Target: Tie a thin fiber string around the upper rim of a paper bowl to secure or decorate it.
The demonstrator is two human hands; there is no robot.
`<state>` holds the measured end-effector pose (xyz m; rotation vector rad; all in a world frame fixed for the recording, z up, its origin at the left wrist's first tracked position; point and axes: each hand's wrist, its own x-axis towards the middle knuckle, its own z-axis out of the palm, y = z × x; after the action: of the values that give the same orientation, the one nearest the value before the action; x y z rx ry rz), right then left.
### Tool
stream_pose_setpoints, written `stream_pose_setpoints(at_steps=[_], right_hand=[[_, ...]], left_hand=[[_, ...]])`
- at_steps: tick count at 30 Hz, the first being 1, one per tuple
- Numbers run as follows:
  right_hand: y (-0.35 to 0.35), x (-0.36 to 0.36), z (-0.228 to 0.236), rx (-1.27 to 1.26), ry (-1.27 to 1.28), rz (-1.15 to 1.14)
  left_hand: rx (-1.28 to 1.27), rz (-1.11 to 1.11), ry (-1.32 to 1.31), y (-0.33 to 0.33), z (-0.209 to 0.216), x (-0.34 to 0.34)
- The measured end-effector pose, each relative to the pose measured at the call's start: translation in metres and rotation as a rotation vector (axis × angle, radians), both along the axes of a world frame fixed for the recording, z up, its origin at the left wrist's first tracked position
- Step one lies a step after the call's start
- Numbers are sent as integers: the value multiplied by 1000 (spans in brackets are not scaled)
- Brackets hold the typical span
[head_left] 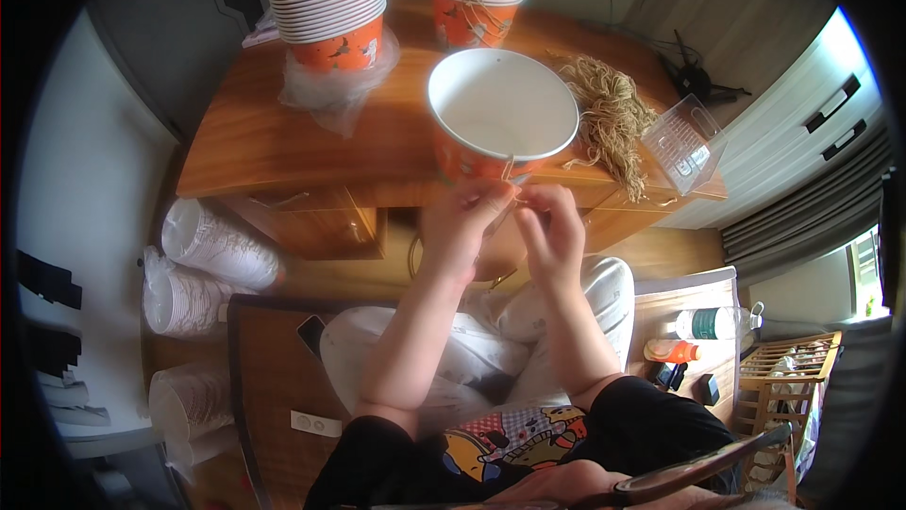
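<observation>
A white paper bucket with an orange printed outside stands at the near edge of the wooden table, its open mouth tipped toward me. A thin tan string hangs at its near rim. Just below that rim my left hand is closed in a pinch on the string. Close beside it, my right hand pinches the string too, thumb against forefinger. The fingertips of both hands nearly meet, and they partly hide the string's lower part. A loose bundle of tan strings lies right of the bucket.
A tall stack of orange buckets stands at the table's back left, with a short stack behind the bucket. A clear plastic basket sits at the right edge. Bagged white bucket stacks lie on the floor left; bottles lie right.
</observation>
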<state>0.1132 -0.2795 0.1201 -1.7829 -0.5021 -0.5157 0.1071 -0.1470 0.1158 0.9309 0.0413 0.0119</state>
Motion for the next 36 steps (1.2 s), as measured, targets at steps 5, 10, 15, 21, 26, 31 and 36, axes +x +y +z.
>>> stream_pose_setpoints(at_steps=[5, 10, 15, 21, 26, 31, 36], right_hand=[[-2, -4, -3, -41, 30, 83], [-8, -10, -7, 122, 255, 183], [-11, -10, -8, 217, 248, 245], [-12, -14, -3, 242, 231, 263], [-13, -14, -4, 250, 234, 257], [-11, -16, -2, 245, 237, 248], [-15, -13, -7, 138, 167, 225]], left_hand=[[13, -40, -31, -1, 3, 1], [64, -129, -104, 8, 0, 1], [226, -71, -288, 10, 9, -3], [399, -170, -223, 14, 6, -4], [297, -166, -197, 12, 7, -4], [297, -169, -168, 13, 4, -3], [256, -156, -155, 11, 7, -4]])
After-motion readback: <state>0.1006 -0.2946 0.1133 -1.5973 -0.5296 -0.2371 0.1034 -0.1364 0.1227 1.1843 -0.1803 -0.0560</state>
